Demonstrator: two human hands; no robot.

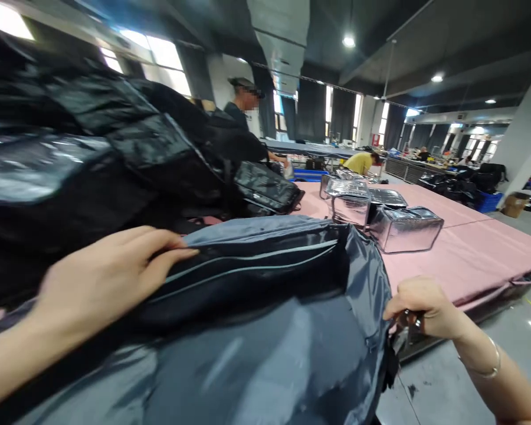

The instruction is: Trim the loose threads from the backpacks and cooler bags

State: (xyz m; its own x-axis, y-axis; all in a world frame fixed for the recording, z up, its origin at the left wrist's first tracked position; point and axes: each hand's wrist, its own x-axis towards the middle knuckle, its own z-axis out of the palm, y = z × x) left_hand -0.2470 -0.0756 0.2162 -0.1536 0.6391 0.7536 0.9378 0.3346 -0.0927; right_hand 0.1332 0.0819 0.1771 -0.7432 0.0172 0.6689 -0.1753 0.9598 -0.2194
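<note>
A large bag with a grey lining (256, 360) lies spread open in front of me, its inside facing up. Along its far inner wall runs a black pocket (248, 277) with light piping. My left hand (106, 274) is closed, thumb and fingers pinching the bag's edge near the pocket's left end. At the right rim, my right hand (425, 304) is closed on the edge of the bag. A small shiny metal tool (407, 326), perhaps thread snips, sits in the same hand; its shape is partly hidden by the fingers.
Black bags (168, 141) are heaped high on the left. Several silver insulated box-shaped bags (409, 230) stand on the pink-covered table (464, 248). Behind the heap is a co-worker in a cap (241, 103); farther back, a person in yellow (358, 162) bends over.
</note>
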